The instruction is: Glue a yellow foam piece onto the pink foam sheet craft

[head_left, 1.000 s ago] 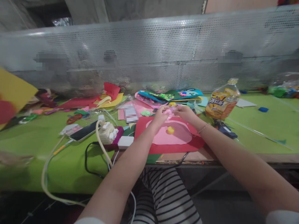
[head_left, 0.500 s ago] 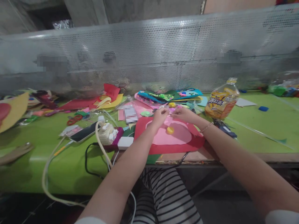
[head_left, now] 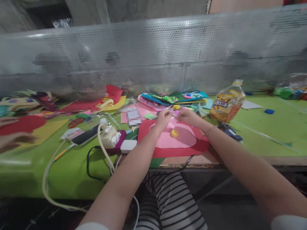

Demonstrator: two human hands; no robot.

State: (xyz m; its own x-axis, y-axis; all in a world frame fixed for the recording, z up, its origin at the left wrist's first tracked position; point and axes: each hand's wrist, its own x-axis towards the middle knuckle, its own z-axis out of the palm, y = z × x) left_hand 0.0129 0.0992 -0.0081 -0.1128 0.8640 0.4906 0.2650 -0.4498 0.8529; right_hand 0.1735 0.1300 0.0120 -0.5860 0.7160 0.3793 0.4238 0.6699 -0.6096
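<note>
My left hand pinches the top of a small clear plastic bag that looks pinkish against the paper behind it. On the bag's other side my right hand has its fingertips closed at the plastic. Under both hands lies a pink rounded paper shape on a larger red sheet. A yellow lump of clay rests on the pink paper. Just beyond my fingers are another yellow lump and some pink clay, partly hidden.
A power strip with plugs and cables sits left of the paper, near a phone and red scissors. A large oil bottle stands right. Another person's hands handle red and yellow paper at far left.
The bag now hangs more visibly between my hands, which stay almost in place. At far left, the other person's raised yellow-and-red paper has come down flat, and both their hands are over it.
</note>
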